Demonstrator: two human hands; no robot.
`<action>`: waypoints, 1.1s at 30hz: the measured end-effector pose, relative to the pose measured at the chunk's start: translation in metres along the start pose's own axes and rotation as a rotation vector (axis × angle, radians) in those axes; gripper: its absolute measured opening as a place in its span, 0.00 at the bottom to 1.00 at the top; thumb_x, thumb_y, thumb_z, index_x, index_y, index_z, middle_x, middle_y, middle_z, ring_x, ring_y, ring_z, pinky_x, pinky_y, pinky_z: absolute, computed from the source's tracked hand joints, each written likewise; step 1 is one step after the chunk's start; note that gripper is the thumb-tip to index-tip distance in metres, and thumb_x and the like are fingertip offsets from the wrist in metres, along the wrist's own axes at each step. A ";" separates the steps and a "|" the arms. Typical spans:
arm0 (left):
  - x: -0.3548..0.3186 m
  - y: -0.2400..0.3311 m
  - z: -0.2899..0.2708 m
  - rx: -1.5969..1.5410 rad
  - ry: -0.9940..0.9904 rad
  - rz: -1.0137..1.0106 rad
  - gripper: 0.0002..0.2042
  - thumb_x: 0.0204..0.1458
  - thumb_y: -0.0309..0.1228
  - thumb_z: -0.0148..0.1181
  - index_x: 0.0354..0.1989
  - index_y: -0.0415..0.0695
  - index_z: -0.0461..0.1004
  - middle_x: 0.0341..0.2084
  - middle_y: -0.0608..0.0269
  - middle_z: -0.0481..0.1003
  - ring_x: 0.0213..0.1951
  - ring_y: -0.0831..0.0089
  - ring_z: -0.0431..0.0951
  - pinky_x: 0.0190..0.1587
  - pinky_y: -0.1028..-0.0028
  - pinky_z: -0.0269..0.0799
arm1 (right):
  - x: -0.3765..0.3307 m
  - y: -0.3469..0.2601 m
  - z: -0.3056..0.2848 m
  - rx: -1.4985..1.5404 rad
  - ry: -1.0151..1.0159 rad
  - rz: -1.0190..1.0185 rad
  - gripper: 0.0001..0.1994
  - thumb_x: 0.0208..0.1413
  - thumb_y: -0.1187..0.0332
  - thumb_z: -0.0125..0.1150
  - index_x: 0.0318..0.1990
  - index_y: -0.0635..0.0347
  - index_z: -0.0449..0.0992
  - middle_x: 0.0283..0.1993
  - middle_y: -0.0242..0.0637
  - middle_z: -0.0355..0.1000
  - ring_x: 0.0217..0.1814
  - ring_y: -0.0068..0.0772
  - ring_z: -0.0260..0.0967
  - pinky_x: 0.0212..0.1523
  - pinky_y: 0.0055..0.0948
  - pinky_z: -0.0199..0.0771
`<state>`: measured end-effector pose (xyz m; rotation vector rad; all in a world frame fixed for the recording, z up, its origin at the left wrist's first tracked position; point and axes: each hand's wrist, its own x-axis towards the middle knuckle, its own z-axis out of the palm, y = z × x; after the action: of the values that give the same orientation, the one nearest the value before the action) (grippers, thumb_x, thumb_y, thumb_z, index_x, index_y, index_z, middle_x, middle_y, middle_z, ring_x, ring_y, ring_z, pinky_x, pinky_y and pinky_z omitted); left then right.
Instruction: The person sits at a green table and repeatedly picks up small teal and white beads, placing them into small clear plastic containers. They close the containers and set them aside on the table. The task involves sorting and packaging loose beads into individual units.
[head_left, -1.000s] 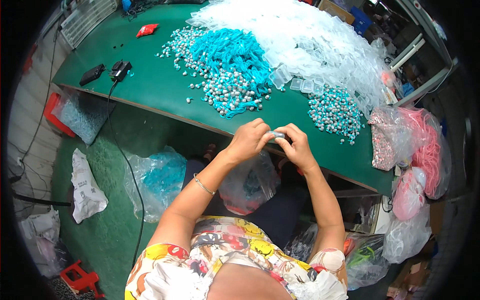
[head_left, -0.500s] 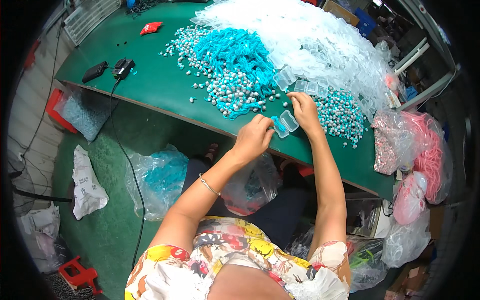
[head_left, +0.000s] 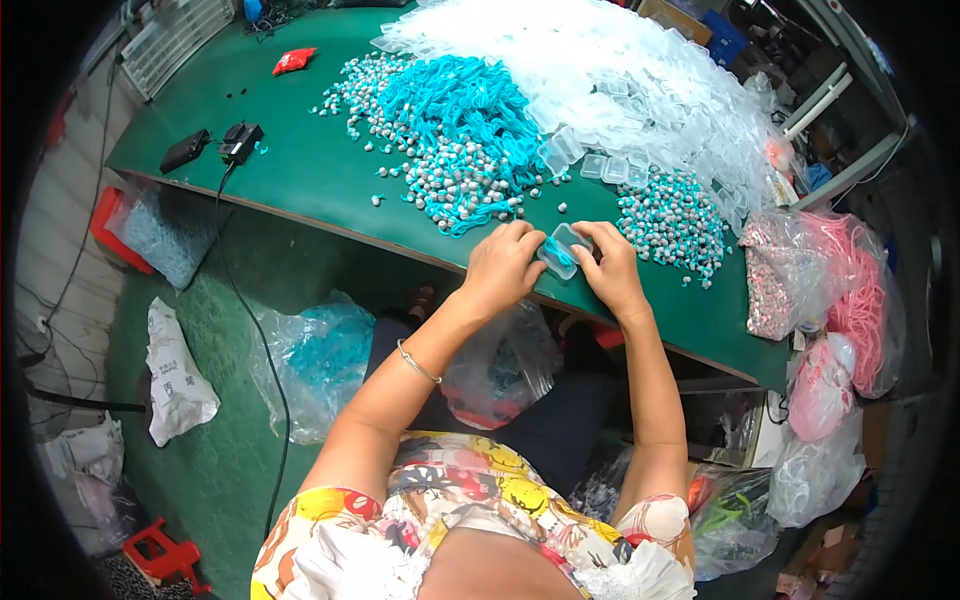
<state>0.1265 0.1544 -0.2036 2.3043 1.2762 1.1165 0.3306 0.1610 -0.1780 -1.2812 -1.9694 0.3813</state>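
A small clear hinged plastic case (head_left: 562, 266) is held just above the table's near edge, its lid raised, with a bit of teal cord (head_left: 556, 250) inside. My left hand (head_left: 504, 264) pinches the case's left side. At its right side, my right hand (head_left: 612, 270) has thumb and fingers closed on the lid. Whether a small piece is also between those fingers is hidden. Beyond my hands lies a heap of teal cords (head_left: 455, 95) with grey-white round beads (head_left: 450, 180). To the right spreads a pile of grey beads with teal ends (head_left: 672, 222).
A large mound of clear plastic cases (head_left: 620, 80) covers the back of the green table (head_left: 300, 170). Bags of pink cord (head_left: 850, 300) hang at the right edge. Black devices (head_left: 238, 143) and a red packet (head_left: 294, 60) lie left; a black cable (head_left: 262, 340) drops floorward.
My right hand has come back toward me from beside the bead pile and closed on the case's lid. The lid has tipped up nearer the base. My left hand stays on the case.
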 end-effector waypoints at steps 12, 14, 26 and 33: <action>-0.008 -0.008 0.003 -0.041 0.054 0.071 0.21 0.41 0.30 0.73 0.45 0.43 0.75 0.37 0.58 0.76 0.42 0.57 0.76 0.42 0.62 0.73 | 0.012 0.002 0.021 -0.177 0.182 -0.479 0.14 0.44 0.82 0.64 0.40 0.60 0.76 0.38 0.40 0.74 0.39 0.46 0.73 0.38 0.40 0.75; -0.008 -0.009 0.003 -0.117 0.060 0.025 0.24 0.41 0.30 0.73 0.49 0.43 0.73 0.39 0.57 0.75 0.43 0.55 0.76 0.43 0.62 0.73 | 0.011 0.000 0.020 -0.157 0.164 -0.471 0.14 0.43 0.82 0.65 0.40 0.60 0.76 0.38 0.40 0.74 0.39 0.46 0.73 0.38 0.40 0.75; 0.005 -0.001 -0.010 -0.098 -0.087 0.030 0.34 0.41 0.31 0.73 0.59 0.46 0.66 0.47 0.54 0.73 0.50 0.52 0.75 0.48 0.58 0.73 | 0.042 0.033 0.008 0.009 0.088 -0.026 0.10 0.55 0.72 0.62 0.45 0.60 0.80 0.36 0.43 0.75 0.37 0.41 0.74 0.40 0.36 0.74; 0.001 -0.003 -0.010 -0.107 -0.072 0.025 0.36 0.42 0.34 0.72 0.62 0.48 0.64 0.46 0.52 0.72 0.49 0.51 0.75 0.48 0.58 0.72 | 0.060 0.055 0.030 -0.093 -0.065 0.077 0.11 0.51 0.69 0.68 0.42 0.58 0.81 0.33 0.41 0.76 0.35 0.38 0.76 0.39 0.34 0.75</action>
<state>0.1177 0.1559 -0.1987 2.2659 1.1367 1.0720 0.3319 0.2430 -0.2057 -1.4234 -2.0169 0.3775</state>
